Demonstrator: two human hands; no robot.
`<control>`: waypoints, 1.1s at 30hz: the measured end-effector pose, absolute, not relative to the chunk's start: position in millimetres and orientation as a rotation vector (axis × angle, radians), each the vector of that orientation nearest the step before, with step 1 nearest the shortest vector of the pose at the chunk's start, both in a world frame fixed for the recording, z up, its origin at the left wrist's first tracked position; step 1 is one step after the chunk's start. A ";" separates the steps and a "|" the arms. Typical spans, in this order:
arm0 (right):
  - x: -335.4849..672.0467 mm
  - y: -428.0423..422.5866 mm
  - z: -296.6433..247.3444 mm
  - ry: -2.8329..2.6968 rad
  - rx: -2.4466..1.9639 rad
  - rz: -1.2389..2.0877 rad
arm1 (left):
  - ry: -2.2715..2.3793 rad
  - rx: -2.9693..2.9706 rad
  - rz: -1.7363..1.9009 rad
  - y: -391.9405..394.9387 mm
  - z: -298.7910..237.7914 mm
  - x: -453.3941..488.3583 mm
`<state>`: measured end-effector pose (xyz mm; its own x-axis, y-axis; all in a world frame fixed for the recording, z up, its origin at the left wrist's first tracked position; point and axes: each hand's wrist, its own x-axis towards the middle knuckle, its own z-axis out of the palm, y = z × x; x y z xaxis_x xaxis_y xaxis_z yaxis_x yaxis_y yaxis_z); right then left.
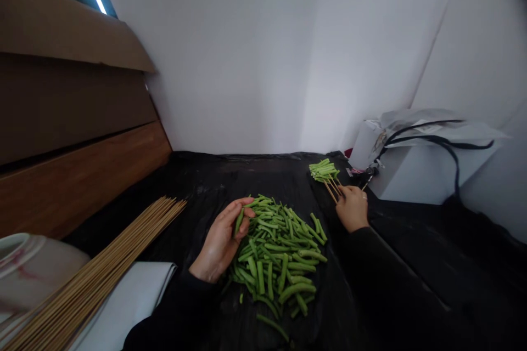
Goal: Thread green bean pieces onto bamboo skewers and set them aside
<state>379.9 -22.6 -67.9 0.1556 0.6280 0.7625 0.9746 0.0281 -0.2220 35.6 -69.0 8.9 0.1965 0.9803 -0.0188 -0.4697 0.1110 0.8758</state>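
Left grip (224, 236) pinching green bean (239, 220) at left edge of my bean pile (284, 255), mid worktop (197, 186), right grip (352, 205) at skewers (330, 192) by far-right green bunch (323, 169), its closure I cannot tell.

Worktop (197, 184) under black sheeting. Centre: loose heap of cut green beans (280, 255). Far, right of centre: a row of skewered green pieces (323, 169). Right: white box-like bag (428, 170). Near left: bundled thin sticks (111, 263) across a pale folded sheet (134, 288).
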 end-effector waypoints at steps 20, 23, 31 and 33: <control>279.1 -75.5 -27.5 -1.930 -1.190 -0.511 | 1.261 1.635 1.132 -53.8 1.1 17.2; 278.8 -76.7 -26.9 -1.928 -1.191 -0.514 | 1.185 1.718 1.036 -56.6 -6.5 25.1; 278.7 -76.4 -29.4 -1.940 -1.196 -0.490 | 1.489 1.905 1.177 -47.1 -3.6 6.0; 279.1 -76.1 -30.3 -1.942 -1.206 -0.485 | 1.627 1.915 1.196 -39.5 -2.4 -7.9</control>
<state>279.1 -76.1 -30.3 -0.2425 0.5765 0.7803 0.8757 0.4763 -0.0798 -7.9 -39.5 -2.4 -0.0193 0.9300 0.3672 0.6281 -0.2744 0.7281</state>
